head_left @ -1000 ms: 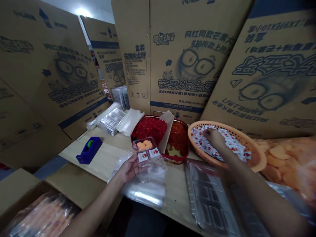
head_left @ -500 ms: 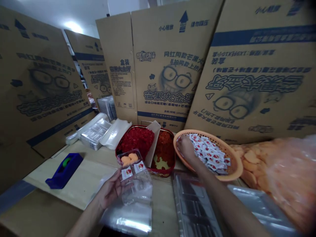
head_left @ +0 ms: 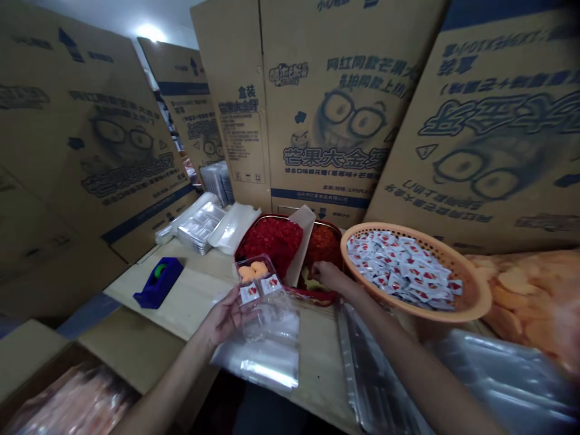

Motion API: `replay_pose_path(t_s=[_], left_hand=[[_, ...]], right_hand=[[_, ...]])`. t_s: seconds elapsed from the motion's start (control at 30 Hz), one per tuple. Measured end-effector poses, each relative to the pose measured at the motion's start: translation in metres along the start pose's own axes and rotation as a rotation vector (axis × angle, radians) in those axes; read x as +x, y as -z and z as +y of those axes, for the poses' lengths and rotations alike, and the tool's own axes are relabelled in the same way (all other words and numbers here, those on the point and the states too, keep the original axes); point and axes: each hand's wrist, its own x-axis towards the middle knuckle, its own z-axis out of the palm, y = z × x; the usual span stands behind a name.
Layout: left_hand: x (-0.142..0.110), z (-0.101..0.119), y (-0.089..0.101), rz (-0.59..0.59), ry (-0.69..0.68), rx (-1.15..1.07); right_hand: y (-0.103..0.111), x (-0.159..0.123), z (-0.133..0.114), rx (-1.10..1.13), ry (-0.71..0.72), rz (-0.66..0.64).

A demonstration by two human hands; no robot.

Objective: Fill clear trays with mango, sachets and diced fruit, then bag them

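Head view: the left hand (head_left: 223,316) gripped a clear plastic tray (head_left: 256,272) of orange sweets, which lay beyond the palm, long axis crosswise. The right hand (head_left: 327,275), nearer the red-rimmed tray (head_left: 312,295), curled over its contents; any hold was hidden.

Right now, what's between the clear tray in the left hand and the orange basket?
In the head view, the right hand and a red-rimmed tray of orange-red pieces lie between the clear tray, held in the left hand, and the orange basket.
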Motion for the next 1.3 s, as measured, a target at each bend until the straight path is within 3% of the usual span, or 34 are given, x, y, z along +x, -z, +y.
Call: replay_pose_path(t_s=[0.27, 0.37, 0.5, 0.57, 0.67, 0.77, 0.87, 0.97, 1.1, 1.3], left_hand=[[0.003, 0.000, 0.002, -0.016, -0.011, -0.019], [0.003, 0.000, 0.003, -0.039, -0.007, -0.034], [0.005, 0.001, 0.007, -0.050, -0.008, -0.068], [0.006, 0.001, 0.009, -0.054, -0.004, -0.069], [0.007, 0.001, 0.009, -0.068, -0.006, -0.062], [0.008, 0.001, 0.009, -0.063, 0.000, -0.057], [0.007, 0.002, 0.010, -0.061, 0.004, -0.053], [0.006, 0.003, 0.011, -0.079, 0.007, -0.036], [0.005, 0.004, 0.012, -0.085, -0.012, -0.045], [0.007, 0.003, 0.011, -0.095, -0.016, -0.048]], right_hand=[[-0.020, 0.017, -0.002, -0.099, 0.011, -0.065], [-0.016, 0.015, 0.000, -0.117, 0.009, -0.057], [0.000, -0.003, -0.011, -0.090, 0.018, 0.047], [0.006, -0.020, -0.026, 0.056, 0.124, 0.062], [0.005, -0.045, -0.054, 0.316, 0.341, -0.061], [-0.002, -0.058, -0.073, 0.363, 0.393, -0.142], [0.000, -0.051, -0.067, 0.299, 0.303, -0.033], [0.009, -0.030, -0.043, 0.003, 0.046, 0.103], [0.008, -0.001, -0.016, -0.339, -0.258, 0.024], [-0.005, 0.017, -0.010, -0.288, -0.227, -0.006]])
